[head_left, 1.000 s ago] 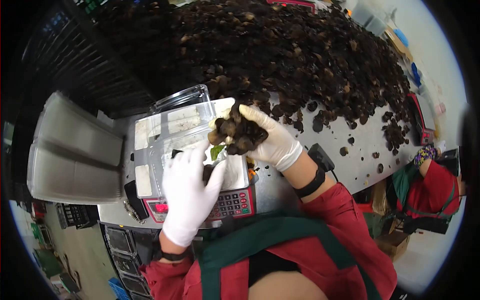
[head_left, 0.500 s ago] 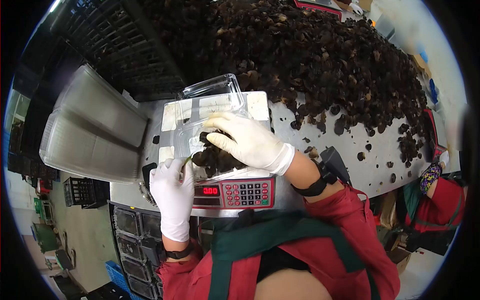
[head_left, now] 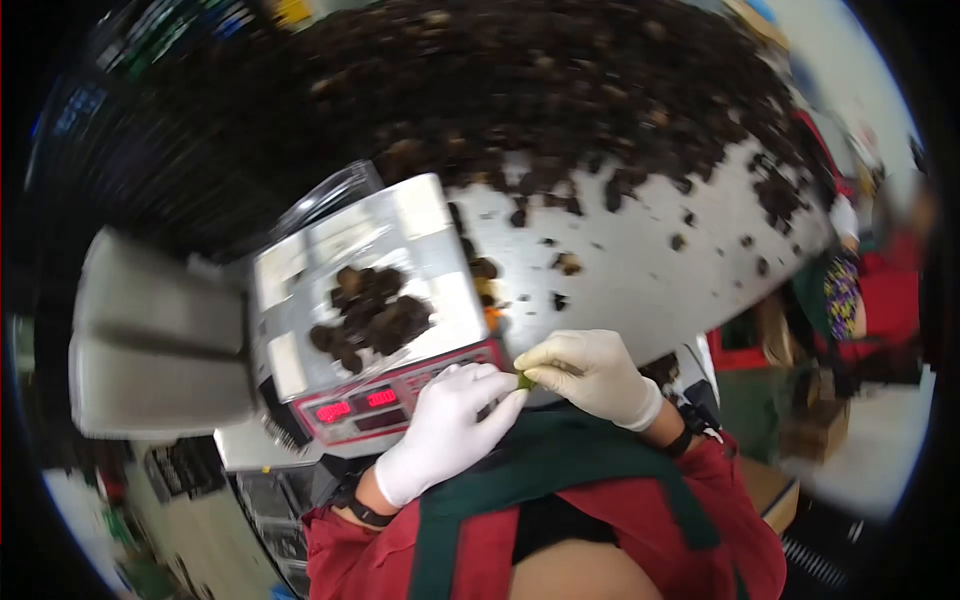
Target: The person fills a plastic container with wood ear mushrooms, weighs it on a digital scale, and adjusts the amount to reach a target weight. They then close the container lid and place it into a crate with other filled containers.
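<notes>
My left hand [head_left: 452, 425], in a white glove, is closed in a pinch near the scale's front right corner. Its fingertips meet those of my gloved right hand [head_left: 592, 378], also closed, and a small green piece [head_left: 525, 381] shows between them. Blur hides what kind of thing it is. Just to the left stands a digital scale [head_left: 418, 205] with a red front panel and lit red digits. Dark wood ear mushrooms [head_left: 370, 315] lie heaped on it in what looks like a clear plastic tray. The clear lid [head_left: 330, 195] stands up at the scale's back edge.
A large mound of dark mushrooms [head_left: 560, 90] covers the back of the metal table [head_left: 640, 270], with loose pieces scattered in front. Stacked clear containers [head_left: 165, 330] stand at the left. A co-worker's red sleeve [head_left: 885, 300] shows at the right. Cardboard boxes [head_left: 815, 430] sit below.
Both hands have left the tray and come together nearer my body, at the scale's right corner. The view has turned, so the scale appears tilted and further left.
</notes>
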A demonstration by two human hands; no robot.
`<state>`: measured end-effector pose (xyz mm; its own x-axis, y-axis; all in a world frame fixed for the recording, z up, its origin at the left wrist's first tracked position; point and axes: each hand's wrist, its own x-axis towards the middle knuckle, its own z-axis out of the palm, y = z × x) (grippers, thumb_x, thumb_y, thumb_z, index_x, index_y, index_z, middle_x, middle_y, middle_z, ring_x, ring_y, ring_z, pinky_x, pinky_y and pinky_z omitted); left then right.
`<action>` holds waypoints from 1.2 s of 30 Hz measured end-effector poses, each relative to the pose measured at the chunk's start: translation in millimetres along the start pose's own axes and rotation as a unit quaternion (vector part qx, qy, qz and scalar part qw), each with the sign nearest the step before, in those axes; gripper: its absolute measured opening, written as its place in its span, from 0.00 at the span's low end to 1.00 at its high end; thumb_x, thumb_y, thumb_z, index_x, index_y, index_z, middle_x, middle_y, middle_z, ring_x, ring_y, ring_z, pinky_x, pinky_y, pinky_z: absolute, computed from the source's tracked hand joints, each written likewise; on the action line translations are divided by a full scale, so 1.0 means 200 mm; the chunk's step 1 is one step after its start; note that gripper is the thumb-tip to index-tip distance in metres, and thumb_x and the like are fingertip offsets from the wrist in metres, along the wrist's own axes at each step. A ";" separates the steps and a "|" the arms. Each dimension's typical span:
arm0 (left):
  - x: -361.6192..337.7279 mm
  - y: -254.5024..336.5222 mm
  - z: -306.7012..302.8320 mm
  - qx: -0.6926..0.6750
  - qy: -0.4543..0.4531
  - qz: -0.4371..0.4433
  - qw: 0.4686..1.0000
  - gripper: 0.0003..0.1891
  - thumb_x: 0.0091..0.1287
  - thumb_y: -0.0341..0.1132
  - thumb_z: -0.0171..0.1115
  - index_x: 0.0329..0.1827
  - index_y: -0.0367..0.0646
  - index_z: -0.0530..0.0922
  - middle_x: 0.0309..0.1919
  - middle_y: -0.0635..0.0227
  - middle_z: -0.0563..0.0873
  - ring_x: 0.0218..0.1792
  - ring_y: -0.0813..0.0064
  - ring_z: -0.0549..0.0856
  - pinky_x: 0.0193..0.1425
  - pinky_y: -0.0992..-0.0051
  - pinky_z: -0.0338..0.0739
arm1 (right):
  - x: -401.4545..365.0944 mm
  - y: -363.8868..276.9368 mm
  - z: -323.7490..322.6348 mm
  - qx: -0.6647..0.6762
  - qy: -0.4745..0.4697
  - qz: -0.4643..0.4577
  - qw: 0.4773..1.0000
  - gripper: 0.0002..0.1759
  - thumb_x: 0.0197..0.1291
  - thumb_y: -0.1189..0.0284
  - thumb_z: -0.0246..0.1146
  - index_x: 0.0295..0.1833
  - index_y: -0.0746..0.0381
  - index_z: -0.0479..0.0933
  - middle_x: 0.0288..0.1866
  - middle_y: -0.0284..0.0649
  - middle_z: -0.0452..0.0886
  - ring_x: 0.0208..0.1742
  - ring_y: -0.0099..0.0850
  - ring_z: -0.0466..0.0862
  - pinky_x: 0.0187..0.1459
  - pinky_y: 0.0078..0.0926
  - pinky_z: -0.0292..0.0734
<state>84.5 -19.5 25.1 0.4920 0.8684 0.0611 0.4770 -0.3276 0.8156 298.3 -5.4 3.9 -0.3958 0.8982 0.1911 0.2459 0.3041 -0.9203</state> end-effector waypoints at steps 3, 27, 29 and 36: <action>0.10 0.06 0.09 -0.037 -0.089 0.000 0.995 0.12 0.66 0.28 0.64 0.51 0.39 0.84 0.32 0.63 0.84 0.36 0.63 0.84 0.45 0.67 0.79 | -0.25 0.05 -0.15 0.099 0.107 0.166 0.975 0.07 0.61 0.80 0.68 0.45 0.64 0.85 0.34 0.36 0.86 0.35 0.19 0.85 0.38 0.20 0.79; 0.97 -0.34 1.04 0.177 0.180 -0.012 0.968 0.23 0.66 0.26 0.59 0.65 0.33 0.74 0.68 0.45 0.73 0.72 0.48 0.70 0.78 0.60 0.61 | -0.31 0.98 -0.88 -0.302 0.330 0.094 0.889 0.20 0.58 0.69 0.64 0.58 0.58 0.80 0.62 0.41 0.79 0.61 0.45 0.77 0.65 0.38 0.72; 0.99 -0.27 1.12 0.159 0.167 0.016 0.973 0.22 0.66 0.25 0.59 0.64 0.34 0.76 0.67 0.47 0.75 0.71 0.49 0.71 0.77 0.60 0.63 | -0.27 1.01 -0.85 -0.322 0.325 0.090 0.884 0.20 0.58 0.68 0.64 0.58 0.56 0.80 0.63 0.39 0.78 0.61 0.44 0.77 0.65 0.37 0.72; 1.02 -0.09 1.39 -0.057 0.071 0.069 0.993 0.19 0.65 0.19 0.56 0.59 0.35 0.78 0.57 0.51 0.81 0.60 0.54 0.80 0.69 0.63 0.71 | -0.44 0.92 -0.84 -0.290 0.281 0.029 0.914 0.05 0.55 0.67 0.66 0.35 0.55 0.85 0.43 0.34 0.85 0.51 0.39 0.80 0.56 0.37 0.76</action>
<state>379.4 60.7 -137.5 0.4350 0.8648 0.2510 0.3225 -0.4098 0.8533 527.2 24.8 -124.3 0.1096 0.8902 0.4423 0.7452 0.2209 -0.6292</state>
